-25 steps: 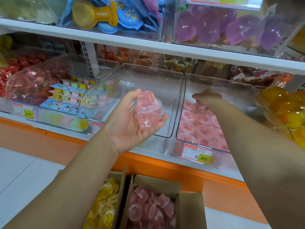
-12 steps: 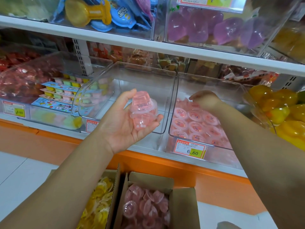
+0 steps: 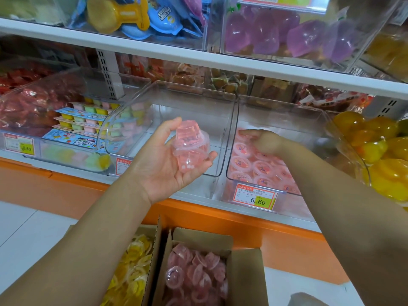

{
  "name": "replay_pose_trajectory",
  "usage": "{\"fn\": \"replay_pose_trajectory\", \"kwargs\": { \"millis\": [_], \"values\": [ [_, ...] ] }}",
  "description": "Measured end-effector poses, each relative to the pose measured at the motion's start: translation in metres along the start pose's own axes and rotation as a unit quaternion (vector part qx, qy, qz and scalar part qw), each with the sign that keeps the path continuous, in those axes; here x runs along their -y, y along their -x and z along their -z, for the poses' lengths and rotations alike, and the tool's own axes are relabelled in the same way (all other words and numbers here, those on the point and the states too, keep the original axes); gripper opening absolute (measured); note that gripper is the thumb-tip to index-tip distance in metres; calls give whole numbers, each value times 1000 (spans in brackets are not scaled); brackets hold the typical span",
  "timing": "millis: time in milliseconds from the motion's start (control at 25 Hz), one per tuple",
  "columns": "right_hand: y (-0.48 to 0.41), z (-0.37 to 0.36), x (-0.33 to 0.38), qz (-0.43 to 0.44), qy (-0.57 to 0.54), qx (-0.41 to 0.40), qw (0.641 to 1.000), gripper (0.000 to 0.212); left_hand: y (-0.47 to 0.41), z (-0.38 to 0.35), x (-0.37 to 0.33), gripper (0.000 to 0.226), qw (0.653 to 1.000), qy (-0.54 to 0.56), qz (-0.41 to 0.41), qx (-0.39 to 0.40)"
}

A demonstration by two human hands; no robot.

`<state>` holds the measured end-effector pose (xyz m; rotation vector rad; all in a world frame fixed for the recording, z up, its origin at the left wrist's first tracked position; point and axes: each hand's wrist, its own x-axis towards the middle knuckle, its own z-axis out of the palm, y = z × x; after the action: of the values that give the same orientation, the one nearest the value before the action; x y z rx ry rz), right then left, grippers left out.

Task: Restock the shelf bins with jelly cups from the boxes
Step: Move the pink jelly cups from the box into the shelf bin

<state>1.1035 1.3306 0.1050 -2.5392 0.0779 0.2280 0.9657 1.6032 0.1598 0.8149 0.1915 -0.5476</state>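
My left hand (image 3: pixel 161 166) is palm up in front of the shelf, fingers curled under two pink jelly cups (image 3: pixel 189 146) stacked mouth to mouth, thumb beside the upper one. My right hand (image 3: pixel 262 141) reaches into the clear bin (image 3: pixel 280 104) on the right. There it hangs knuckles-up just over a layer of pink jelly cups (image 3: pixel 256 166). Its fingers curl downward and hide whatever is under them. On the floor below, an open cardboard box (image 3: pixel 245 274) holds several pink jelly cups (image 3: pixel 196 274).
A clear bin (image 3: pixel 189 100) with nothing visible inside stands behind my left hand. A second box of yellow jelly cups (image 3: pixel 132 268) sits left of the pink one. Bins of yellow cups (image 3: pixel 375 151), pastel multipacks (image 3: pixel 88 120) and red sweets (image 3: pixel 28 107) flank them. Purple cups (image 3: pixel 276 34) fill the shelf above.
My right hand has sunk lower into the right bin, close over the pink cups. My left hand keeps the two stacked cups in the same spot.
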Motion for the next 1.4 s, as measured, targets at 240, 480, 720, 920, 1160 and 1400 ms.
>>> {"fn": "replay_pose_trajectory", "kwargs": {
  "millis": [240,480,720,920,1160,1400],
  "values": [
    [13,1,3,14,-73,-21,997,52,0,-2,2,48,1000,0,5,1],
    [16,10,8,16,-93,-73,993,35,1,-6,5,45,1000,-13,7,7],
    [22,12,13,0,-103,-51,993,41,3,-8,7,43,999,-31,8,13],
    [18,-9,35,18,-28,1,999,42,7,-5,6,44,999,-28,7,20],
    [23,-5,36,17,-47,-7,999,43,4,-2,5,39,999,-35,10,30],
    [42,3,36,8,-193,-78,978,47,2,-7,13,37,998,-48,20,25]
  ]
}}
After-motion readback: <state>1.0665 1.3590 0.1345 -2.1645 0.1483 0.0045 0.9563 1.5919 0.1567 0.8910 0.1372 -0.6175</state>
